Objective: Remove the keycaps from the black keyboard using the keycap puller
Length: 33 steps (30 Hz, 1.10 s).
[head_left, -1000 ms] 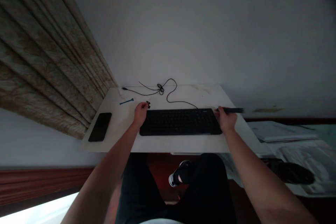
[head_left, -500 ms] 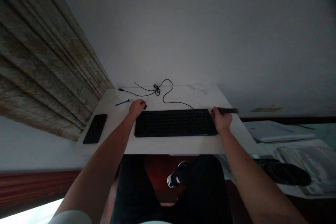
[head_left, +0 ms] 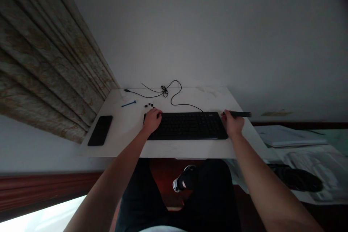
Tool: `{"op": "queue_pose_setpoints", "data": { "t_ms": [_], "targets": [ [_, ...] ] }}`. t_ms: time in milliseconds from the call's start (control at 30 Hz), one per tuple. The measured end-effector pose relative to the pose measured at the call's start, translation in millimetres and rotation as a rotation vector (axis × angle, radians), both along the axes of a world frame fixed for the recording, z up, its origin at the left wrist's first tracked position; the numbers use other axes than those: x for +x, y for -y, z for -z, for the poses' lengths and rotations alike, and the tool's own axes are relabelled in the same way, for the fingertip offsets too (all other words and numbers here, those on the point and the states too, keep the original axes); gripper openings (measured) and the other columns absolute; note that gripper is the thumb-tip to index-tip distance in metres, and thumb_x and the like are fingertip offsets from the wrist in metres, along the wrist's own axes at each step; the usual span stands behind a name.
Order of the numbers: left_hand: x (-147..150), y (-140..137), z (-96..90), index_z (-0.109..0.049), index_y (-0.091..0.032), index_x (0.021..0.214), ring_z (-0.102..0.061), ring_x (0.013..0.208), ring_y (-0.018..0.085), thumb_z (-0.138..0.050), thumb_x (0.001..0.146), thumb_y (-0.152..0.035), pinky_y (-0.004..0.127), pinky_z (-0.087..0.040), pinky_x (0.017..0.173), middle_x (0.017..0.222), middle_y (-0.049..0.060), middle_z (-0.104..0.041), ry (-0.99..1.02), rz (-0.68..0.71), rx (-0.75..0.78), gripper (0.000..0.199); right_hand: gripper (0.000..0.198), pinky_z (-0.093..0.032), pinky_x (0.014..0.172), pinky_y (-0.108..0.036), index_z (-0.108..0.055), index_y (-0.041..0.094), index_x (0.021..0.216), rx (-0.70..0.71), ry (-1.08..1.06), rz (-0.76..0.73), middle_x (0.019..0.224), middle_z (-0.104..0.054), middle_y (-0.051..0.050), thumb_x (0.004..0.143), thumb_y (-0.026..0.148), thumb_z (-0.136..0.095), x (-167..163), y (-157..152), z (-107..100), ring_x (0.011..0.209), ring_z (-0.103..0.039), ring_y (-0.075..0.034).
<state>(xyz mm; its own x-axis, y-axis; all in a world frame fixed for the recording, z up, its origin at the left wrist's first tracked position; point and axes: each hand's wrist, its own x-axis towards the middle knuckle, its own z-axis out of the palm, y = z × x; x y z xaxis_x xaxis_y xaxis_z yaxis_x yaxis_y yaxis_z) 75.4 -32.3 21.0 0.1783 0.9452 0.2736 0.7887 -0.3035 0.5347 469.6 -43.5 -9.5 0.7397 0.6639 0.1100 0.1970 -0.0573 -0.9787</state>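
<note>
A black keyboard (head_left: 187,127) lies on the white desk. Over its upper left corner is my left hand (head_left: 152,120), with the fingers bent together near the top row of keys; whatever they may hold is hidden. Just beyond that hand sit several small black pieces (head_left: 149,105) that look like loose keycaps. My right hand (head_left: 234,124) rests at the keyboard's right end, closed around a dark slim stick-like tool (head_left: 244,114) that points out to the right. Its exact kind is too dark to tell.
A cable (head_left: 174,98) tied in a bundle runs behind the keyboard. To the left are a small blue tool (head_left: 128,104) and a black phone (head_left: 100,130). A curtain (head_left: 54,54) hangs at the left. Papers (head_left: 290,136) and a black item (head_left: 299,178) lie beyond the desk's right side.
My left hand has moved right from the small black pieces onto the keyboard's upper left corner, uncovering those pieces. My right hand still holds the dark tool. The view has shifted slightly.
</note>
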Motion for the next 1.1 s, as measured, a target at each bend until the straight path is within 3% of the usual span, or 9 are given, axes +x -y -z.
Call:
{"op": "queue_pose_setpoints", "data": {
  "t_ms": [167, 267, 333, 433, 533, 600, 700, 833, 1100],
  "targets": [
    [0, 2, -1.9, -0.073, -0.021, 0.095, -0.064, 0.103, 0.023, -0.057, 0.087, -0.013, 0.038, -0.048, 0.098, 0.099, 0.007, -0.071, -0.008, 0.018, -0.013, 0.019, 0.026, -0.051, 0.045, -0.027, -0.064, 0.016, 0.070, 0.022, -0.175, 0.012, 0.059, -0.065, -0.004, 0.064, 0.037, -0.076, 1, -8, -15, 0.051, -0.061, -0.017],
    [1, 3, -3.4, -0.073, -0.020, 0.098, -0.064, 0.101, 0.023, -0.057, 0.086, -0.012, 0.038, -0.048, 0.097, 0.099, 0.007, -0.071, 0.004, 0.016, -0.031, 0.021, 0.026, -0.051, 0.045, -0.024, -0.066, 0.015, 0.073, 0.035, -0.091, -0.051, 0.061, -0.066, -0.005, 0.069, 0.038, -0.075, -25, -9, -40, 0.051, -0.061, -0.015],
    [0, 3, -3.5, -0.072, -0.020, 0.103, -0.064, 0.099, 0.022, -0.056, 0.085, -0.010, 0.037, -0.048, 0.096, 0.099, 0.006, -0.071, 0.034, 0.003, -0.039, 0.025, 0.027, -0.053, 0.047, -0.024, -0.068, 0.014, 0.078, 0.032, -0.012, -0.192, 0.065, -0.069, -0.006, 0.073, 0.040, -0.074, -60, -7, -58, 0.055, -0.065, -0.016],
    [-2, 2, -2.4, -0.069, -0.020, 0.110, -0.065, 0.093, 0.019, -0.057, 0.082, -0.008, 0.034, -0.050, 0.093, 0.098, 0.004, -0.070, 0.092, -0.003, -0.055, 0.033, 0.026, -0.054, 0.049, -0.023, -0.069, 0.014, 0.084, -0.048, 0.011, -0.532, 0.069, -0.071, -0.006, 0.078, 0.039, -0.072, -126, -5, -78, 0.056, -0.066, -0.016],
    [-4, 3, -1.4, -0.065, -0.021, 0.119, -0.064, 0.089, 0.018, -0.061, 0.080, -0.010, 0.033, -0.051, 0.090, 0.100, 0.003, -0.070, 0.134, 0.003, -0.062, 0.040, 0.020, -0.053, 0.048, -0.021, -0.069, 0.014, 0.085, -0.147, 0.036, -0.805, 0.071, -0.072, -0.006, 0.082, 0.034, -0.070, -185, -7, -87, 0.057, -0.067, -0.015],
    [-4, 3, -1.6, -0.062, -0.021, 0.125, -0.064, 0.089, 0.018, -0.066, 0.081, -0.015, 0.034, -0.051, 0.090, 0.104, 0.004, -0.069, 0.148, 0.009, -0.055, 0.045, 0.017, -0.053, 0.049, -0.021, -0.068, 0.014, 0.083, -0.222, 0.067, -0.894, 0.072, -0.072, -0.006, 0.084, 0.031, -0.069, -210, -12, -88, 0.058, -0.068, -0.015],
    [-5, 4, -3.2, -0.063, -0.022, 0.125, -0.065, 0.094, 0.020, -0.068, 0.085, -0.023, 0.035, -0.051, 0.091, 0.108, 0.006, -0.069, 0.139, 0.033, -0.041, 0.041, 0.017, -0.053, 0.051, -0.022, -0.067, 0.015, 0.079, -0.315, 0.160, -0.908, 0.070, -0.072, -0.007, 0.086, 0.031, -0.067, -227, -19, -89, 0.061, -0.069, -0.017],
    [-4, 3, -5.2, -0.071, -0.021, 0.103, -0.064, 0.100, 0.022, -0.058, 0.092, -0.023, 0.036, -0.049, 0.092, 0.102, 0.007, -0.071, 0.077, 0.072, -0.031, 0.017, 0.020, -0.051, 0.058, -0.022, -0.065, 0.017, 0.070, -0.360, 0.432, -0.892, 0.066, -0.071, -0.007, 0.085, 0.029, -0.068, -231, -24, -92, 0.067, -0.072, -0.020],
    [-2, 5, -5.2, -0.068, -0.021, 0.108, -0.061, 0.108, 0.026, -0.069, 0.088, -0.033, 0.039, -0.045, 0.095, 0.106, 0.008, -0.070, -0.050, 0.110, -0.020, 0.023, 0.023, -0.050, 0.063, -0.025, -0.066, 0.018, 0.066, -0.393, 0.512, -0.908, 0.065, -0.071, -0.009, 0.086, 0.029, -0.065, -238, -22, -92, 0.072, -0.073, -0.023]
  ]
}}
